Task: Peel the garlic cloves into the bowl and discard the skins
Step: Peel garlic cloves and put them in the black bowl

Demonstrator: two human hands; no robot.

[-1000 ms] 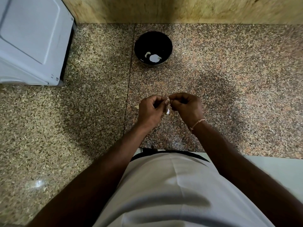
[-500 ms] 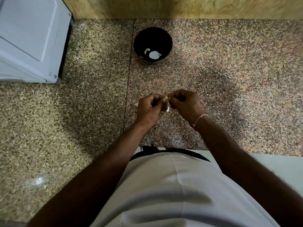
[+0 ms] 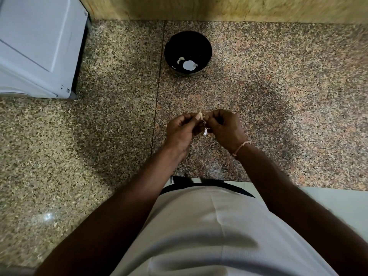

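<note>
Both hands are meeting over the counter point(image 3: 278, 116), the left hand point(image 3: 182, 129) and right hand point(image 3: 225, 128) pinching a garlic clove point(image 3: 205, 130) between curled fingers. The black bowl point(image 3: 169, 50) is sitting well beyond them, holding pale peeled pieces point(image 3: 188, 65).

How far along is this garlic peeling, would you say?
Early on, by the look of it. Done: a few pale peeled pieces already lie in the round black bowl on the speckled granite counter. In hand: the left hand and right hand both pinch one small garlic clove. Left: dropping it in and discarding the skins; no other cloves show.
</note>
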